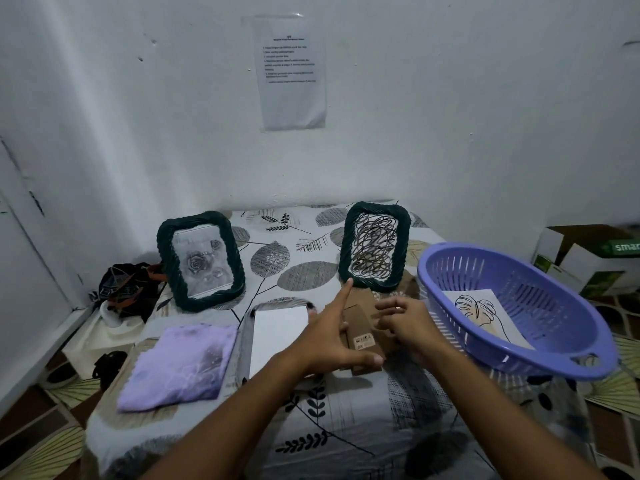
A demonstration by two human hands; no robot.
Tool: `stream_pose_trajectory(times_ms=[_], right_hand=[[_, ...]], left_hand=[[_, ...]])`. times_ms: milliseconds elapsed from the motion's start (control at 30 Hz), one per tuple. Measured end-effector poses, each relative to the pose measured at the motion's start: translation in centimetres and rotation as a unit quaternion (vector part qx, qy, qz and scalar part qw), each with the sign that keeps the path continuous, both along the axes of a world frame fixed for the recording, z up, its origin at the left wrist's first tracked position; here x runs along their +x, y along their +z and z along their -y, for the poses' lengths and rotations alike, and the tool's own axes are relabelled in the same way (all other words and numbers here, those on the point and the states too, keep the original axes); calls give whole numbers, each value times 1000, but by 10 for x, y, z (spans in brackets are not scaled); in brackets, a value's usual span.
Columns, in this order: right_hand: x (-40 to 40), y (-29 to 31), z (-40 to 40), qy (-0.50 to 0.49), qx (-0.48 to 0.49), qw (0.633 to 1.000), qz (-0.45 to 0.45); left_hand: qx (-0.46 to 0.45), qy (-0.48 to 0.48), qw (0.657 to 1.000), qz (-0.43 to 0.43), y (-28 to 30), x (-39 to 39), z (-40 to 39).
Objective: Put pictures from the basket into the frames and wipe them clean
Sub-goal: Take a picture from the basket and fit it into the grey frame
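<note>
Pressing frame back (363,336) (brown) flat: left hand (329,336), right hand (408,323).

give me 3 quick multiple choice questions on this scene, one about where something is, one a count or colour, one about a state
1. Where is the leaf drawing?
A. inside the purple basket
B. on the lilac cloth
C. taped to the wall

2. How many dark green frames stand upright on the table?
A. one
B. two
C. four

3. How is the lilac cloth lying?
A. folded flat on the table
B. draped over a frame
C. bunched in a hand

Answers:
1 A, the leaf drawing lies in the purple basket.
2 B, a rose frame and a scribble frame stand on the table.
3 A, the lilac cloth lies folded, untouched by either hand.
</note>
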State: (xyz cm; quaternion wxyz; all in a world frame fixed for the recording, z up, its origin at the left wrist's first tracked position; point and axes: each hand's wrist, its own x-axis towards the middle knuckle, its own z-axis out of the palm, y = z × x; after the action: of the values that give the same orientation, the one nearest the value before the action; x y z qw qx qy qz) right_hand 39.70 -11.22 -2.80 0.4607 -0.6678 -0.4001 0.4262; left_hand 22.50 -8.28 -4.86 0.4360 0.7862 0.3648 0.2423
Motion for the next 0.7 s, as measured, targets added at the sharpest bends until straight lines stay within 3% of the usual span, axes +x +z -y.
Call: stream_pose_trajectory(times_ms=[100, 233, 333, 500, 700], right_hand=[[-2, 1, 2, 18, 4, 999, -51], [-5, -2, 0, 77, -58, 995, -4], [-6, -1, -2, 68, -64, 995, -24], [-13, 5, -5, 39, -29, 988, -145], [-51, 11, -5, 78, -31, 975, -207]], left_hand=[[-18, -1, 999, 34, 1, -6, -1], [-31, -7, 998, 50, 4, -12, 3], [20, 1, 999, 30, 11, -22, 6], [170, 45, 981, -82, 16, -75, -2], [219, 22, 935, -278, 7, -144, -2]])
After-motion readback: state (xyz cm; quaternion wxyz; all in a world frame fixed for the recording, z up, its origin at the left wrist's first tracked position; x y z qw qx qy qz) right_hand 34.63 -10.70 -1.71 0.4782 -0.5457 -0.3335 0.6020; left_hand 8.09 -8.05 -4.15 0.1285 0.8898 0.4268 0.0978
